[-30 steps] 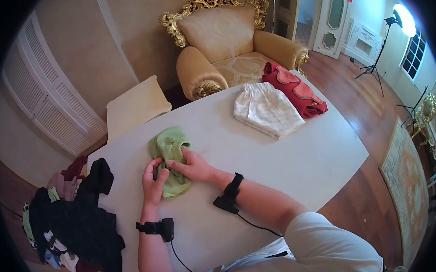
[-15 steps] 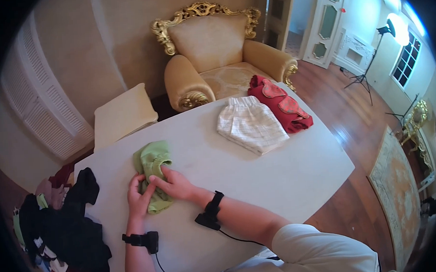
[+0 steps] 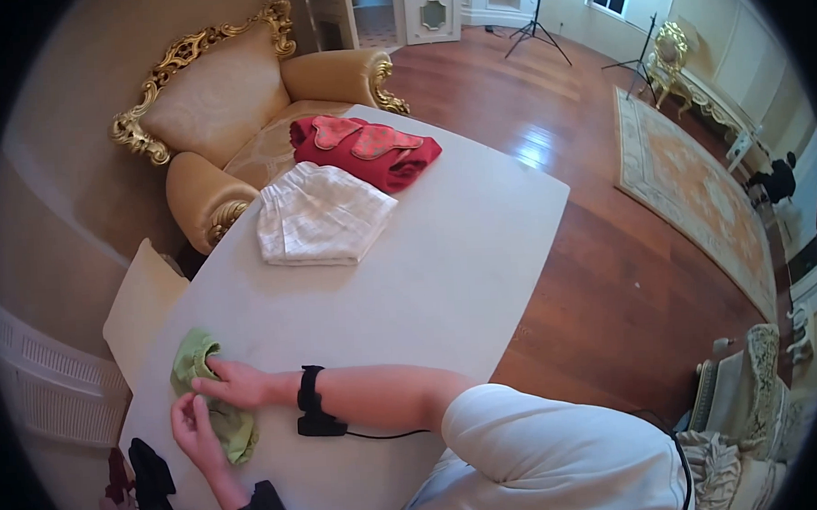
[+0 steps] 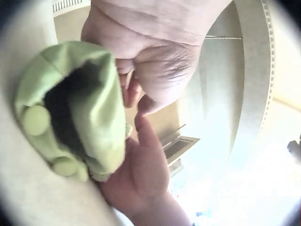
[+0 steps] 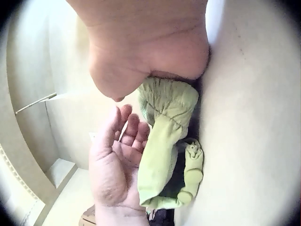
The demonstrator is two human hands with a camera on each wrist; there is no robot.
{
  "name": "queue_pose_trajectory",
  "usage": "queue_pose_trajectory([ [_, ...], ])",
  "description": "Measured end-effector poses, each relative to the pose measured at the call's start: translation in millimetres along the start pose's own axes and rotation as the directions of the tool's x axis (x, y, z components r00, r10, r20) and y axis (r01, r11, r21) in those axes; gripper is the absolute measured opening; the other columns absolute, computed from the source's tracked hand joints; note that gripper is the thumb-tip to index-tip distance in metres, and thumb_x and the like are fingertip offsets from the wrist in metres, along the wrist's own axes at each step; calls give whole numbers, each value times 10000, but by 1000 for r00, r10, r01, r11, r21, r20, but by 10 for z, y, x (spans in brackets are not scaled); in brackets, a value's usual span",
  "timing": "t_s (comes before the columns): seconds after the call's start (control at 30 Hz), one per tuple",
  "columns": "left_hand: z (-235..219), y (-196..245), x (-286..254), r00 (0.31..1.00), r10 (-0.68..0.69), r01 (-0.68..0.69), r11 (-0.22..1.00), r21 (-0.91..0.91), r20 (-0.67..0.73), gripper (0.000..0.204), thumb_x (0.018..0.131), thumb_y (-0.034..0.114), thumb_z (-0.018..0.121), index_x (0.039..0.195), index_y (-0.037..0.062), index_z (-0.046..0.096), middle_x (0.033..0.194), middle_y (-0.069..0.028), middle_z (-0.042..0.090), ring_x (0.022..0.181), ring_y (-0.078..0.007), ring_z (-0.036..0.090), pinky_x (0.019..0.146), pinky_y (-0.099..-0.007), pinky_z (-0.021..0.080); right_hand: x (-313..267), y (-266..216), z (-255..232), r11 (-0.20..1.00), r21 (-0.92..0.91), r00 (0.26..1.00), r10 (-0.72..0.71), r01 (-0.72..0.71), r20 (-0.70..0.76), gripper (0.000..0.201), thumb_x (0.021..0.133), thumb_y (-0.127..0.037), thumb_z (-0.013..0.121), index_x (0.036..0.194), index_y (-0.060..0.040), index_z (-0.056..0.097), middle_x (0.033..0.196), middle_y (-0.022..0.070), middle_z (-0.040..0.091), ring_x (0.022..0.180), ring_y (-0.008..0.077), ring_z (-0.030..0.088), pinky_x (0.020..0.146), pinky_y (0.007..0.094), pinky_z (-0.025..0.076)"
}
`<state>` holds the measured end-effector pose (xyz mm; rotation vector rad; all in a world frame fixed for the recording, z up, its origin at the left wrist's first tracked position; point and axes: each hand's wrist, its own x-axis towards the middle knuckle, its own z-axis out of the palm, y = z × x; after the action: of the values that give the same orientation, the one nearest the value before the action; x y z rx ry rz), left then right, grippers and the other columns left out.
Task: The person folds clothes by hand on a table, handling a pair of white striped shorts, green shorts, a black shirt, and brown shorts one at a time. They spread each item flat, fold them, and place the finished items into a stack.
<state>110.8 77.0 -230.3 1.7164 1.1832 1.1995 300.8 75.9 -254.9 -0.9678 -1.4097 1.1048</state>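
Note:
A small light-green garment (image 3: 237,430), bunched into a roll with a gathered elastic band, lies on the near left of the white table (image 3: 437,281). My right hand (image 3: 241,383) grips it at the gathered part, fingers tucked into the fold and thumb on top. Close alongside, my left hand (image 3: 196,433) has its palm turned toward the cloth and its fingers loosely bent. The thumbs nearly meet in the left wrist view, where round green buttons (image 4: 36,120) edge the garment's dark opening. The right wrist view shows the gathered band (image 5: 174,101) under my right hand.
Folded white trousers (image 3: 325,218) with a gathered waist lie farther up the table, beside a rolled red garment (image 3: 368,152) with patterned flaps. A dark clothes pile (image 3: 150,499) sits at the lower left. A gold armchair (image 3: 228,99) stands beyond the table's far edge.
The head view has swung to the right, so everything sits farther left in it. My left hand has eased off the green garment while my right hand keeps hold of it.

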Motion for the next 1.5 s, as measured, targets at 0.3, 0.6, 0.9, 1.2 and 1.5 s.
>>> queue_pose_trajectory([
  [0.3,239,288,218,975,-153,93,939,332,160,336,945,195,810,1131,19,593,1010,-72,651,865,-162,619,836,-324,532,-33,-270,-179,881,444,966,52,-165,254,697,1105,-596,450,1390,31,549,1319,114,630,1225,151,558,1099,325,436],
  [0.6,147,-575,416,982,-28,-15,975,223,187,401,944,114,781,1248,6,542,1135,-107,638,1020,-186,621,934,-343,526,208,193,13,905,422,987,-25,-44,157,647,1112,-581,445,1053,0,722,1021,60,721,981,171,636,956,364,510],
  [0.9,472,819,215,977,-133,14,821,571,168,559,917,69,712,1430,-71,539,1335,-274,655,1194,-379,656,1082,-464,506,189,231,95,947,320,997,-47,23,67,540,1048,-467,621,1249,31,682,1088,127,741,1056,184,657,929,363,529],
  [1.2,-6,808,206,946,-247,246,969,33,211,507,1052,293,567,1410,-65,540,1362,-255,594,1183,-357,606,1023,-437,487,263,168,-136,951,288,986,140,-108,-92,1119,845,-226,796,1670,-10,72,1241,241,641,1064,320,673,948,407,554],
  [1.5,-181,1229,77,905,-178,192,981,4,386,394,1034,193,639,1334,-52,566,1226,-175,647,1109,-292,623,1003,-413,489,379,-204,-709,824,-410,916,-389,392,96,535,722,-53,708,1255,-14,697,1129,217,708,1036,420,677,922,476,552],
])
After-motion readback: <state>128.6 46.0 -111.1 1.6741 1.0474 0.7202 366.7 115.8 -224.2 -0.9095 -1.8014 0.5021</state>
